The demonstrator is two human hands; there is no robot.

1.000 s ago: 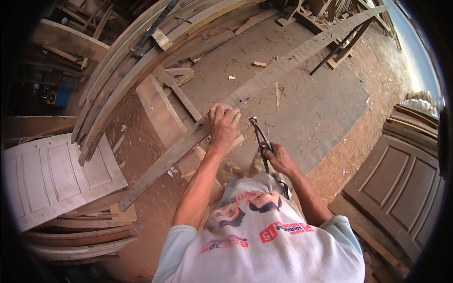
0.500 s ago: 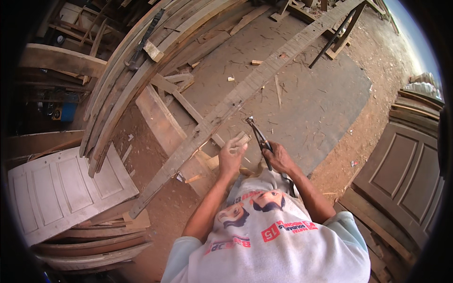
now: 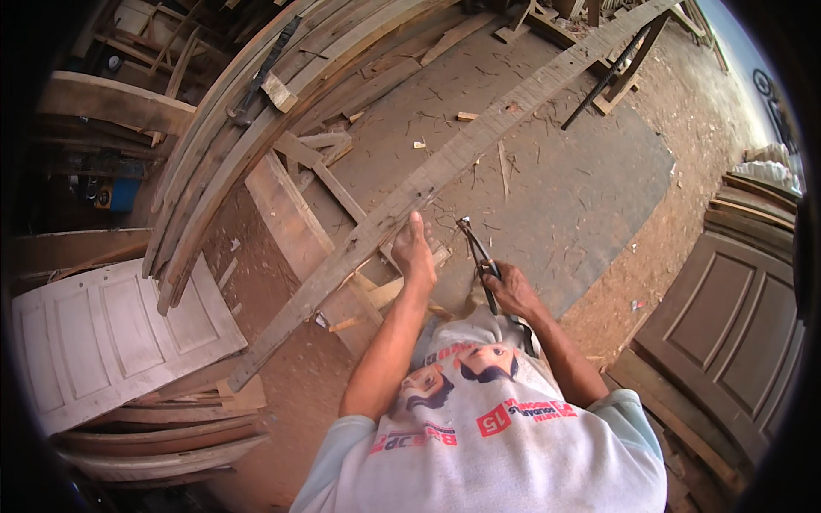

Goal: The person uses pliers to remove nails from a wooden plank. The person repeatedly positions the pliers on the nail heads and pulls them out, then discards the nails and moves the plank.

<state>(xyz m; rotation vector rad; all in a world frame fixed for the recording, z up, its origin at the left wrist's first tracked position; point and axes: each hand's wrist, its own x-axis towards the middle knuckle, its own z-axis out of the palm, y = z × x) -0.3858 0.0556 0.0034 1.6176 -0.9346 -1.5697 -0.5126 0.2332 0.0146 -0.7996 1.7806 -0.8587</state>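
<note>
Right hand (image 3: 510, 289), seen in the head view just right of the long plank (image 3: 472, 147), is closed round the handles of dark pincers (image 3: 469, 236), their head tipped toward the plank but apart from it. Left hand (image 3: 415, 252) is close by the plank's near edge, one digit pointing up; I cannot tell whether it grips anything. Below the plank's middle spreads a grey sheet (image 3: 590, 205). Left of the plank lie curved boards (image 3: 184, 197), bearing a hammer (image 3: 272, 64), and a white panelled door (image 3: 120, 329). Well right of it leans a brown door (image 3: 727, 316).
</note>
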